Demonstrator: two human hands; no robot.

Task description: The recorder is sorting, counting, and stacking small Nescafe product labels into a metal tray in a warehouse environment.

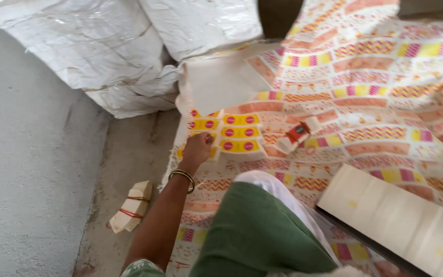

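Green knee [255,231] below left hand [197,149] touching yellow label stacks [234,134].

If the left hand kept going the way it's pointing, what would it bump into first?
The left hand already rests on the yellow label stacks. Going straight on, it would probably slide over more of them, then reach the bare white cloth beyond. Depth is hard to judge.

Yellow curved labels [234,133] bear pink-red dots. The spread printed sheet [380,87] runs in orange, yellow and magenta zigzag bands on white. The sacks [93,46] are white, the floor [26,169] grey, the garment [257,236] green, the bangles [183,177] gold.
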